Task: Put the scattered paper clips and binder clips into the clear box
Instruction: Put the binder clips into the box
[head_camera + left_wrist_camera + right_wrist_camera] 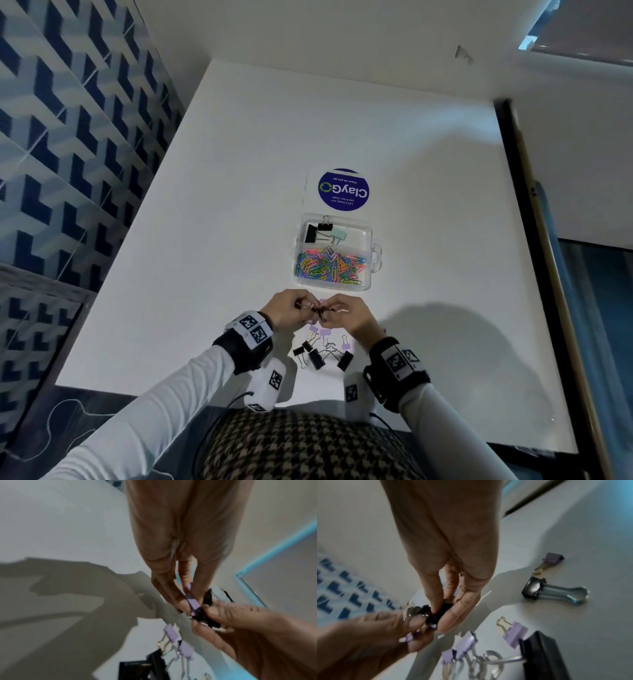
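Hands, left (pixel 289 306) and right (pixel 346 315), jointly pinching tangled binder clips (pixel 320 309) (black, lilac) just short of the clear box (pixel 363 236), straight ahead.

The head view looks steeply down from above onto the white rectangular table (pixel 239 171), taking in the whole tabletop, patterned blue wall tiles (pixel 51 137) at left and both forearms at the bottom edge. The left wrist view sits close behind the left hand (pixel 180 547), facing along its fingers toward the tabletop. The right wrist view sits equally close behind the right hand (pixel 447 547), facing likewise. All three share the meeting fingertips and the loose lilac and black metal binder clips (pixel 322 349) beneath; both wrist pictures are blurred.
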`<action>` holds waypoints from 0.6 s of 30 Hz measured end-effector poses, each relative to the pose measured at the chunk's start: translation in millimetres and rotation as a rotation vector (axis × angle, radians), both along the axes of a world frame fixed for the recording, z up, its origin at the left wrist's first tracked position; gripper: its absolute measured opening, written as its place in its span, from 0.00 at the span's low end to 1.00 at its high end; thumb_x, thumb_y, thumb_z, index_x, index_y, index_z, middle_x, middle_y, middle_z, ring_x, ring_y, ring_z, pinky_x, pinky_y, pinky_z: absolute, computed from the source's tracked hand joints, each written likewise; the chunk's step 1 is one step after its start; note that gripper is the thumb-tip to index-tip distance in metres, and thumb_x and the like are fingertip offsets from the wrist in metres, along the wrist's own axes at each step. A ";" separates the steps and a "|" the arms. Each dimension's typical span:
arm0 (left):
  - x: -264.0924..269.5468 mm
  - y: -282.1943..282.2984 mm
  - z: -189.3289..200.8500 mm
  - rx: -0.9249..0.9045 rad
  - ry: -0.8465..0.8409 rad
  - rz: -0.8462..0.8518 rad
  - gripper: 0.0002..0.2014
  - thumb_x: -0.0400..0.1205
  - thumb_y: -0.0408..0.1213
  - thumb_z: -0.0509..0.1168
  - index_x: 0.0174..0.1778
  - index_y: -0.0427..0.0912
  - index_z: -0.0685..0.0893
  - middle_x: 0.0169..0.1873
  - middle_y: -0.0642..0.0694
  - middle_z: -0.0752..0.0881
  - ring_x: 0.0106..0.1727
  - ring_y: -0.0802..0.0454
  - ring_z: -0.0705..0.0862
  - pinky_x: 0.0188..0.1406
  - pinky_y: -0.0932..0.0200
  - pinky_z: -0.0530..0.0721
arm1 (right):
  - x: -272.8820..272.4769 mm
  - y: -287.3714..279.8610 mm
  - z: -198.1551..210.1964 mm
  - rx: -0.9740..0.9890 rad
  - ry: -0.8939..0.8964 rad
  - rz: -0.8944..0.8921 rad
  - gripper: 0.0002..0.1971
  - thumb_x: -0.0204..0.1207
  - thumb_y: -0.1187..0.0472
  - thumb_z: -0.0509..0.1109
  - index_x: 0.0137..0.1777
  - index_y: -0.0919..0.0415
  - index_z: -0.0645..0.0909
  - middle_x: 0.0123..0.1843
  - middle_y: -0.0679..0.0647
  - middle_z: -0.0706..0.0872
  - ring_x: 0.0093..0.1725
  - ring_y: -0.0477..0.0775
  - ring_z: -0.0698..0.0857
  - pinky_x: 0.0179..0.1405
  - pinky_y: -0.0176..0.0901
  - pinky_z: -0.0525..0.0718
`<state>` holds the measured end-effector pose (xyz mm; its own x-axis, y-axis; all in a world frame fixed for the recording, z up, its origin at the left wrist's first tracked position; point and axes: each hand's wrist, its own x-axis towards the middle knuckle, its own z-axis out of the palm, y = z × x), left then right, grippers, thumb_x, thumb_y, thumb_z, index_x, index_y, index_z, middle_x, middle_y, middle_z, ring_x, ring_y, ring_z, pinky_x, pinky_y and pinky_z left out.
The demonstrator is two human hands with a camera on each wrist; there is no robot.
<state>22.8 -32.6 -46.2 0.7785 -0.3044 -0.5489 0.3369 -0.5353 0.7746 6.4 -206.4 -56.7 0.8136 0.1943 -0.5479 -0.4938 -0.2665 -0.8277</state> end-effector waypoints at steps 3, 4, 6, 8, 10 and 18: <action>2.3 4.5 5.3 -0.160 0.085 0.049 0.08 0.76 0.22 0.66 0.40 0.40 0.81 0.32 0.48 0.85 0.30 0.67 0.85 0.35 0.74 0.82 | 1.6 -8.2 7.7 0.230 0.085 -0.081 0.08 0.72 0.80 0.67 0.45 0.69 0.81 0.40 0.64 0.84 0.34 0.52 0.89 0.39 0.40 0.90; 2.3 5.7 7.1 -0.204 0.103 0.070 0.07 0.76 0.21 0.66 0.39 0.38 0.81 0.30 0.50 0.86 0.29 0.67 0.85 0.33 0.76 0.82 | 1.6 -10.8 9.9 0.298 0.110 -0.103 0.08 0.72 0.81 0.65 0.47 0.72 0.79 0.40 0.65 0.84 0.35 0.52 0.90 0.39 0.39 0.90; 2.9 7.6 10.9 -0.257 0.119 0.100 0.09 0.76 0.20 0.66 0.37 0.39 0.82 0.25 0.56 0.88 0.28 0.67 0.85 0.32 0.75 0.81 | 1.9 -15.0 12.2 0.403 0.150 -0.140 0.07 0.72 0.82 0.63 0.47 0.74 0.78 0.42 0.67 0.85 0.37 0.54 0.90 0.40 0.39 0.90; 4.4 8.3 12.0 -0.267 0.112 0.085 0.10 0.76 0.21 0.66 0.36 0.41 0.82 0.22 0.59 0.88 0.28 0.68 0.83 0.34 0.74 0.80 | 3.7 -16.3 12.9 0.457 0.190 -0.177 0.07 0.73 0.82 0.62 0.45 0.74 0.79 0.42 0.68 0.85 0.38 0.57 0.90 0.40 0.40 0.89; 5.7 6.4 15.1 -0.276 0.115 0.060 0.11 0.76 0.21 0.66 0.35 0.42 0.81 0.22 0.59 0.87 0.27 0.69 0.83 0.33 0.76 0.79 | 5.4 -13.5 13.2 0.479 0.216 -0.191 0.08 0.73 0.82 0.61 0.44 0.74 0.79 0.42 0.67 0.84 0.38 0.58 0.89 0.40 0.41 0.89; 41.0 -0.8 47.1 -0.265 -0.011 0.020 0.09 0.77 0.24 0.66 0.37 0.44 0.82 0.24 0.58 0.86 0.28 0.69 0.82 0.33 0.77 0.79 | 38.7 -16.6 47.7 0.483 0.147 -0.163 0.10 0.76 0.81 0.58 0.43 0.68 0.77 0.32 0.55 0.90 0.33 0.52 0.90 0.35 0.36 0.88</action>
